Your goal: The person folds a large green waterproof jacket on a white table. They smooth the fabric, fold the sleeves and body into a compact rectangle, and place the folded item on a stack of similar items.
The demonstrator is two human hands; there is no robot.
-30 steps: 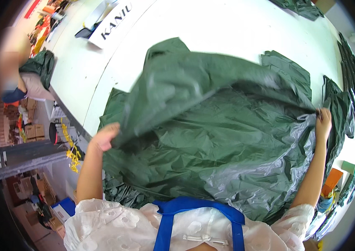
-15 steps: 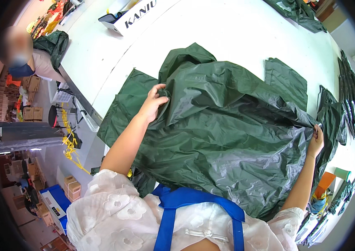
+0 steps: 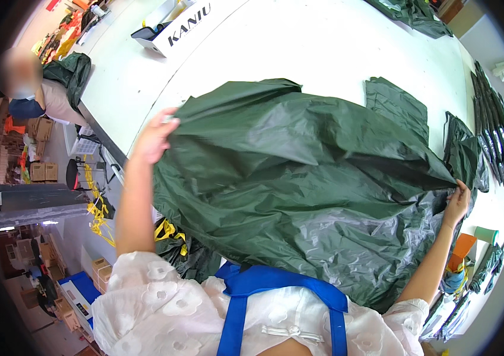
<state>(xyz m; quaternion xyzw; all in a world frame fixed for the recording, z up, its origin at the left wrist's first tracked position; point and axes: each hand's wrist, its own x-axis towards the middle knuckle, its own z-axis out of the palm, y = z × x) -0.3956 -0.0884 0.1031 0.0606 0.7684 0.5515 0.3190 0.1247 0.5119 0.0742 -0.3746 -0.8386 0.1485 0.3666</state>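
A large piece of dark green, shiny waterproof fabric (image 3: 287, 184) is spread over the white table (image 3: 299, 41) and hangs toward my body. Its upper edge is pulled taut and raised between my hands. At its far left corner, my left hand (image 3: 156, 137) is closed on the edge, slightly blurred. My right hand (image 3: 457, 204) pinches the right end of the same edge between thumb and fingers. Creases and glossy wrinkles run across the lower right of the fabric. Whether it is a finished garment I cannot tell.
A folded green piece (image 3: 397, 110) lies beyond the fabric, and another green bundle (image 3: 462, 145) is at the right. Dark packed bundles (image 3: 492, 124) line the right edge. A white box (image 3: 172, 29) stands at the back. At far left, a person (image 3: 29, 89) is beside the table.
My left hand has moved left and away from me, drawing the fabric's upper edge out flatter over the green pieces on the left. My right hand keeps its hold, slightly lower and farther right.
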